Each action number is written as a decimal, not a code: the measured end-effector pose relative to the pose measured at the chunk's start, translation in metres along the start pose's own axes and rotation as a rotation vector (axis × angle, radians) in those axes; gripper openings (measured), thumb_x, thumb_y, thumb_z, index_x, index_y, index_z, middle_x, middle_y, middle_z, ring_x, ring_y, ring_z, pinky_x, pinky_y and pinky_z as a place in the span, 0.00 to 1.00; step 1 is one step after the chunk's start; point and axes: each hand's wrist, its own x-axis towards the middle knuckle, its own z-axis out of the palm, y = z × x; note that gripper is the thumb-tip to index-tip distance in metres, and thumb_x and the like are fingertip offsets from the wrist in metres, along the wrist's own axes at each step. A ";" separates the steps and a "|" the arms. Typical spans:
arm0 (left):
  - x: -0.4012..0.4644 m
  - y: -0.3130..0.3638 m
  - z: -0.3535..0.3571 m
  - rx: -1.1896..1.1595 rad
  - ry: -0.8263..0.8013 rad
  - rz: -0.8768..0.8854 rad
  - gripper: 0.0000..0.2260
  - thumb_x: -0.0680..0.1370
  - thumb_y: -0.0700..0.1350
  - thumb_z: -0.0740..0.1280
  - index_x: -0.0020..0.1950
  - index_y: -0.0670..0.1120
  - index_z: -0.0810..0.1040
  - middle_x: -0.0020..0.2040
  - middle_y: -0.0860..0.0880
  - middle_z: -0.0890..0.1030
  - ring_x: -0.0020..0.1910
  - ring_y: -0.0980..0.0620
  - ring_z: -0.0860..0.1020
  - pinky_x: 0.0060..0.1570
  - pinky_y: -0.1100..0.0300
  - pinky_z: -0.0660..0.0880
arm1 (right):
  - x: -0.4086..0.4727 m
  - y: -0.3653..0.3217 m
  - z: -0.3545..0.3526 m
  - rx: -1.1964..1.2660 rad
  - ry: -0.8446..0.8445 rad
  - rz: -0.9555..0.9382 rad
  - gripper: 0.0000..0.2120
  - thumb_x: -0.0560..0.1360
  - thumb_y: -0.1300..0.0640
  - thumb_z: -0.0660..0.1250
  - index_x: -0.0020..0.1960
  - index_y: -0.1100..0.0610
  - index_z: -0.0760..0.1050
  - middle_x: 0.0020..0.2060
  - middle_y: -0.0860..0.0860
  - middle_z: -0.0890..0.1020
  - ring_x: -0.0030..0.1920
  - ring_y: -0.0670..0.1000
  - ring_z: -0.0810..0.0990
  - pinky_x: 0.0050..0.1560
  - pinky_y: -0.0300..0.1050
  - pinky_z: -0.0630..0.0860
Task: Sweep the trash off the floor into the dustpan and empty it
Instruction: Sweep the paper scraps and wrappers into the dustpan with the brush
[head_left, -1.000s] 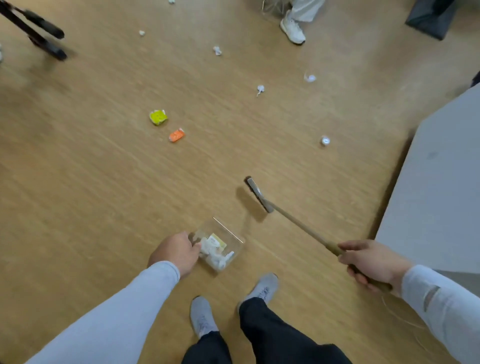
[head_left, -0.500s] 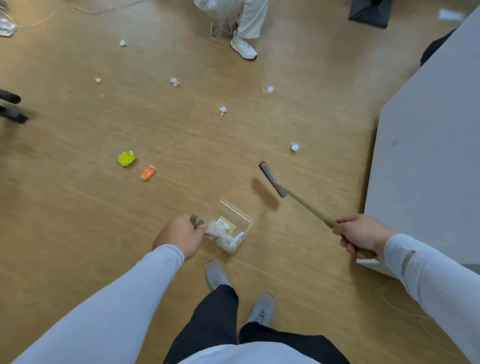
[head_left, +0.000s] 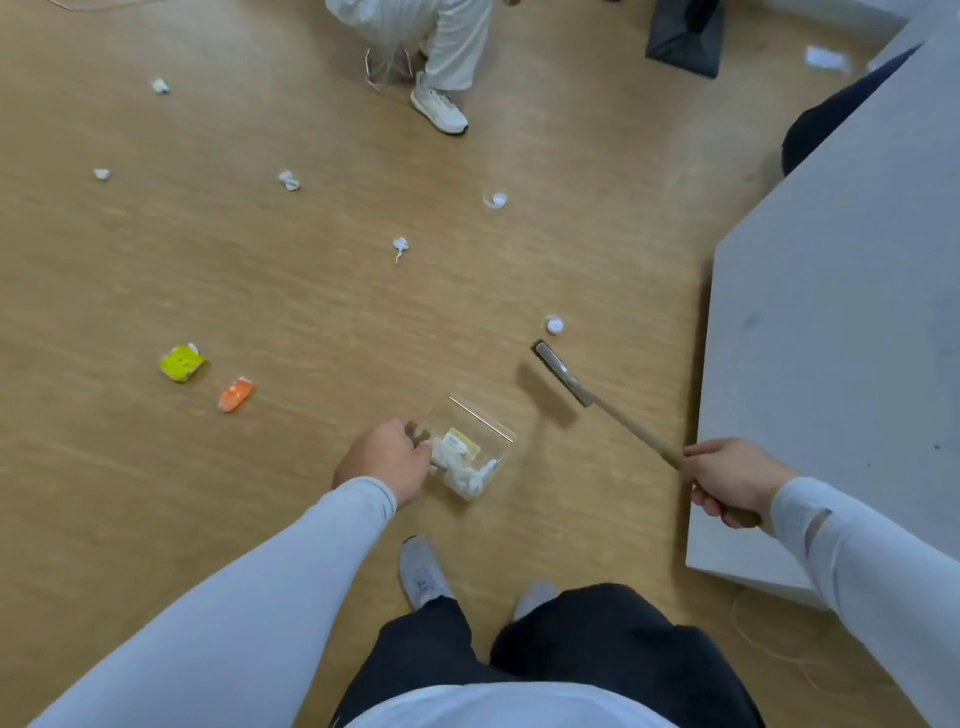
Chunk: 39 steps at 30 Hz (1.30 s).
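My left hand grips the handle of a clear plastic dustpan that holds several white paper scraps and a yellow wrapper. My right hand grips the wooden handle of a small brush, whose head hangs just above the floor to the right of the dustpan. A small white round scrap lies just beyond the brush head. Further out on the wooden floor lie a crumpled white scrap, a yellow wrapper, an orange wrapper and more white bits.
A grey table fills the right side, its edge close to my right hand. Another person's leg and white shoe stand at the far middle. A dark bag sits at the back right. My own feet are below the dustpan.
I have stepped forward and the view has shifted, bringing the table closer on the right. The brush head has come nearer the small white round scrap. Both hands keep their grips.
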 end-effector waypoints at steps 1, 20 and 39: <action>0.007 0.007 -0.001 -0.002 -0.005 0.000 0.11 0.79 0.55 0.65 0.39 0.52 0.70 0.43 0.50 0.78 0.45 0.44 0.77 0.47 0.55 0.74 | 0.006 -0.006 -0.006 -0.001 0.007 0.005 0.05 0.78 0.61 0.63 0.48 0.55 0.78 0.34 0.58 0.80 0.31 0.53 0.74 0.30 0.44 0.72; 0.129 0.173 0.050 0.019 -0.009 -0.122 0.09 0.79 0.56 0.64 0.49 0.51 0.75 0.44 0.49 0.79 0.44 0.43 0.76 0.45 0.55 0.74 | 0.222 -0.099 -0.164 -0.154 0.018 -0.086 0.06 0.75 0.61 0.63 0.46 0.54 0.79 0.30 0.57 0.80 0.31 0.56 0.75 0.31 0.44 0.73; 0.176 0.219 0.084 -0.004 0.010 -0.174 0.11 0.80 0.55 0.63 0.57 0.51 0.76 0.47 0.49 0.81 0.47 0.44 0.79 0.46 0.54 0.77 | 0.286 -0.119 -0.221 -0.323 -0.312 -0.036 0.14 0.76 0.60 0.68 0.61 0.52 0.77 0.27 0.57 0.74 0.25 0.52 0.68 0.26 0.39 0.65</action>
